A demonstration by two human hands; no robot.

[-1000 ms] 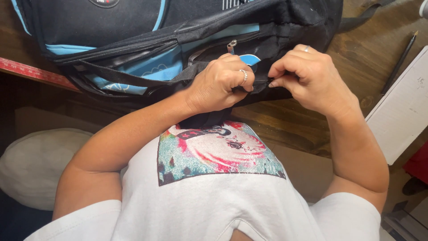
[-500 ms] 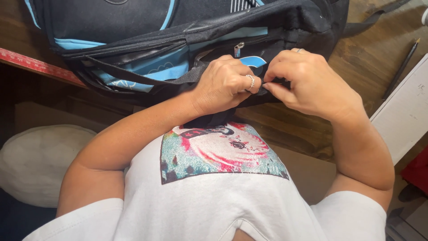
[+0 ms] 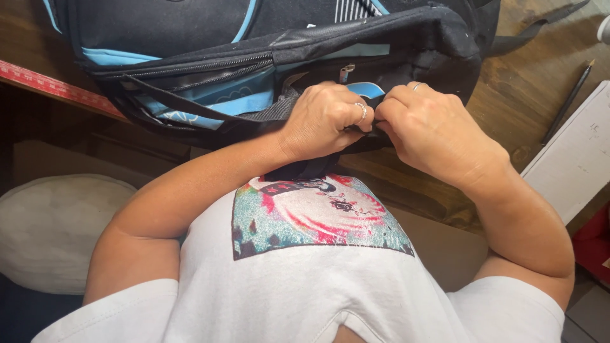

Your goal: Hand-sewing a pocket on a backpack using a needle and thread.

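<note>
Backpack (image 3: 210,38) fabric, black with light blue panels and piping, lies across the dark wooden tabletop (image 3: 527,82), its near edge overhanging towards the person. Nearest the camera is a white cotton shirt (image 3: 305,286) with a square print in red, teal and white, and beside it on the left a pale, rounded cushion (image 3: 57,228) with a soft, matte surface. Just past the shirt, the left hand (image 3: 324,121), a thin ring on one finger, is curled into a loose fist and pinches the bag's dark lower edge. The right hand (image 3: 432,130), also ringed, is closed in the same way, fingertips pressed against those of the left on the same bit of fabric; what exactly sits between the fingers is hidden. A flat woven black strap (image 3: 210,108) runs under the left wrist. Above the knuckles a small metal zip pull (image 3: 346,71) hangs upright from a toothed zip line. Further left, a red ruler (image 3: 57,86) runs along the tabletop edge. To the right lie a flat white box (image 3: 572,159) and a slim dark pencil (image 3: 569,101).
</note>
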